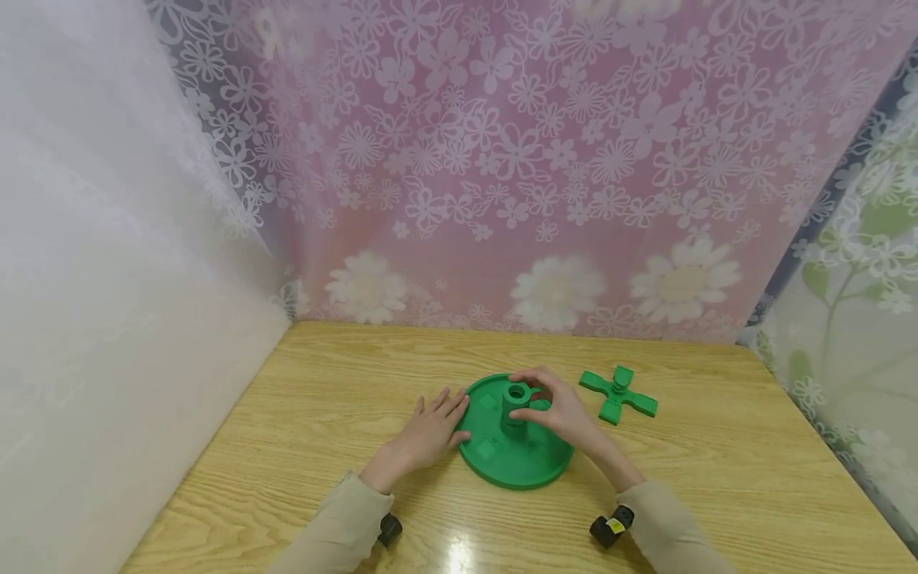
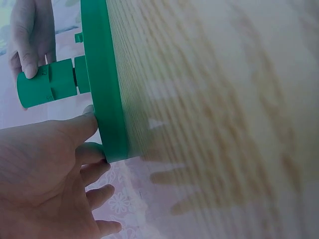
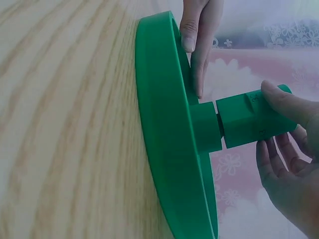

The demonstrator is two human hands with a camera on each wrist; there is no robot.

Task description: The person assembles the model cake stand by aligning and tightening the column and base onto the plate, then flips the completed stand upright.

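A round green base (image 1: pixel 512 469) with a raised rim lies flat on the table. Over its central collar (image 3: pixel 205 127) stands a hollow green cylinder (image 3: pixel 239 119), slightly tilted, with a narrow dark gap between the two in both wrist views. My right hand (image 1: pixel 566 410) grips the upper part of this cylinder between thumb and fingers. At the base's left edge, my left hand (image 1: pixel 426 434) rests with fingers extended, its thumb and index finger touching the rim. Right of the base lies a green four-armed cross piece (image 1: pixel 615 396), which neither hand touches.
The wooden table (image 1: pixel 344 367) extends around the parts. A pink flowered curtain (image 1: pixel 459 159) hangs behind it, with a pale sheet (image 1: pixel 107 239) along the left and a leaf-patterned one (image 1: pixel 861 343) along the right.
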